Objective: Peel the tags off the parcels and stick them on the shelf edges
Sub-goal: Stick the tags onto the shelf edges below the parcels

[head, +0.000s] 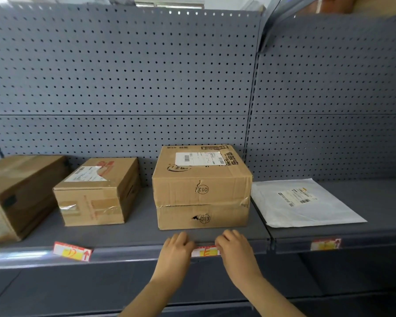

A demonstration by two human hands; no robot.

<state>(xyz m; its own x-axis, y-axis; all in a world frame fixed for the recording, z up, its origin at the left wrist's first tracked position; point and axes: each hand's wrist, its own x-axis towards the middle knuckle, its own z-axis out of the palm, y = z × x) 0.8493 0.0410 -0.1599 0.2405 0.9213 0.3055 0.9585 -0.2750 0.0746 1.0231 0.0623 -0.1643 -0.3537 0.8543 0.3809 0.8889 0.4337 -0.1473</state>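
A red, white and yellow tag (205, 251) lies against the shelf edge (133, 252) below the big cardboard parcel (201, 191). My left hand (176, 247) presses on the tag's left end and my right hand (234, 245) on its right end, fingers curled over the edge. A second tag (72, 251) sticks at a slant on the edge further left, below a smaller parcel (96, 193). A third tag (325, 244) sits on the right shelf's edge, below a white mailer bag (304, 202).
Another brown box (16, 193) stands at the far left of the shelf. A grey pegboard wall (124, 76) backs the shelves. A lower shelf (101, 289) runs beneath my forearms. An upright post (249, 124) splits the two shelf bays.
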